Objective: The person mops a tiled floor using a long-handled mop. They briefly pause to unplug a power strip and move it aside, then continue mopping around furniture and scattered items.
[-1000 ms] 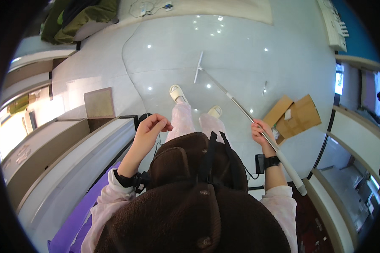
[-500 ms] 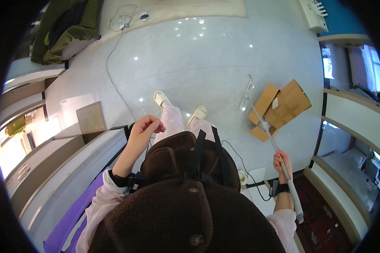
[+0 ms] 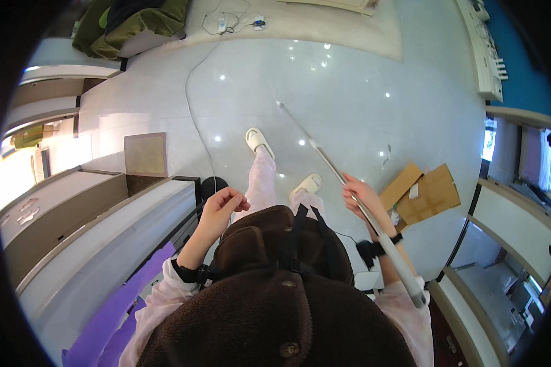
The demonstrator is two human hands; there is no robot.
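Observation:
A long pale-grey pole (image 3: 334, 168) slants across the floor on the right, with my right hand (image 3: 360, 194) wrapped round its shaft. The thick handle end lies along my right forearm, while the thin far end reaches up and left, past my feet. No wide head shows on that far end. My left hand (image 3: 221, 209) hangs in front of my body on the left, its fingers loosely curled with nothing visible in them. Nearest to it is a round black object (image 3: 214, 185) on the floor, partly covered by the hand.
An opened cardboard box (image 3: 431, 192) lies on the floor to the right. A cable (image 3: 190, 92) runs across the tiles to a power strip (image 3: 222, 24). At left stand a long low cabinet (image 3: 104, 238) and a brown square panel (image 3: 145, 155). A pale rug (image 3: 373, 37) lies ahead.
My right hand has moved up and forward, and the pole's far end has swung left, away from the box. My left hand stays curled. The whole view has shifted slightly.

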